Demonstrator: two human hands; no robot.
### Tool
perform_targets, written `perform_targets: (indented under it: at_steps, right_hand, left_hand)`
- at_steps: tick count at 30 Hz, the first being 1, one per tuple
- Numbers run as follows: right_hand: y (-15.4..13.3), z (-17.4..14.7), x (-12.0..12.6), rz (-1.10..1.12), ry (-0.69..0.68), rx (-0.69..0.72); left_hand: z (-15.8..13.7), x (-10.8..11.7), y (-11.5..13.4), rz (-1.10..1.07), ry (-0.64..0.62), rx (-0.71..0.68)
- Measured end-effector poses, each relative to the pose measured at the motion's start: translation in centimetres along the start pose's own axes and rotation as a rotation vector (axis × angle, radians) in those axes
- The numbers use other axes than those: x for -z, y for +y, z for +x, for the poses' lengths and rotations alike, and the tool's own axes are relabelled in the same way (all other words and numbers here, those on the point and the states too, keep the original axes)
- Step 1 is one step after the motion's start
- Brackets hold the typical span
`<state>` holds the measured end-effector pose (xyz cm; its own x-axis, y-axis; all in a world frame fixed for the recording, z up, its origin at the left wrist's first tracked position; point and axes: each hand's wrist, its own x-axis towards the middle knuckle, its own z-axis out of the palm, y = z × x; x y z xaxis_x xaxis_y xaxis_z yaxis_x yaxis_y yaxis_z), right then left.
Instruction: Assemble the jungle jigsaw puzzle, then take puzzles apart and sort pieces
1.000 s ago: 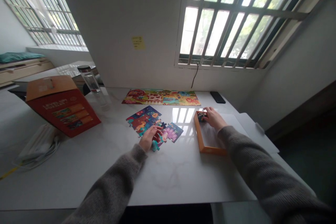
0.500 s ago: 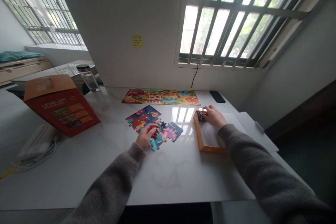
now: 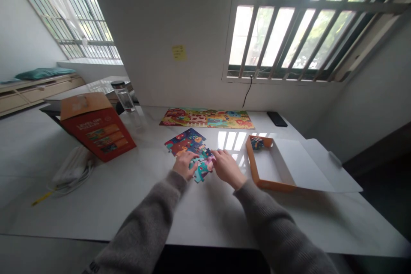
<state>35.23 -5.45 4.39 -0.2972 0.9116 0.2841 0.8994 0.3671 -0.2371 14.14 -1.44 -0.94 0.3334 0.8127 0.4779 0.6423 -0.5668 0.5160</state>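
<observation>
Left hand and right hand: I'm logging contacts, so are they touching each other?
Apart. The head view shows the puzzle between the left hand and right hand.

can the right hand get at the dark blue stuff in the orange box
Probably yes: the right hand is at the jigsaw puzzle, left of the orange box, which lies open with its white flap folded out rightward. Only the low left wall seems to stand before the dark blue stuff.

The red box (image 3: 98, 127) reads "LEVEL UP! PUZZLES".
</observation>
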Motion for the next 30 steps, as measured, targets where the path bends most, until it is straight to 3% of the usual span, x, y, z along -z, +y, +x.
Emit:
perform_targets:
  at_steps: [3, 7, 13, 17, 20, 23, 26, 30]
  right_hand:
    - [0.3, 2.1, -4.0, 0.039, 0.062, -0.19]
    - [1.7, 4.5, -6.2, 0.407, 0.079, -0.23]
    - [1.1, 4.1, -6.4, 1.096, 0.095, -0.288]
    - [1.0, 3.6, -5.2, 1.278, 0.108, -0.275]
    - [1.8, 3.7, -4.9, 1.159, 0.223, -0.261]
    - [2.1, 4.2, -5.8, 0.963, 0.185, -0.234]
    - [1.3, 4.7, -7.0, 0.655, 0.109, -0.114]
    - [-0.4, 5.0, -7.7, 0.239, 0.041, -0.018]
  left_hand:
    - [-0.6, -0.9, 0.4, 0.181, -0.123, -0.029]
    - [-0.4, -1.1, 0.1, 0.224, -0.183, 0.02]
    - [0.9, -1.1, -1.0, 0.138, -0.111, 0.072]
    - [1.0, -1.3, -1.2, 0.064, -0.118, 0.039]
    - [1.1, -1.0, -1.5, 0.02, -0.042, 0.034]
    - [1.2, -0.4, -1.8, -0.025, 0.052, 0.169]
    - [1.0, 0.2, -1.9, 0.018, -0.015, 0.257]
    - [0.6, 0.6, -1.7, 0.172, -0.149, 0.207]
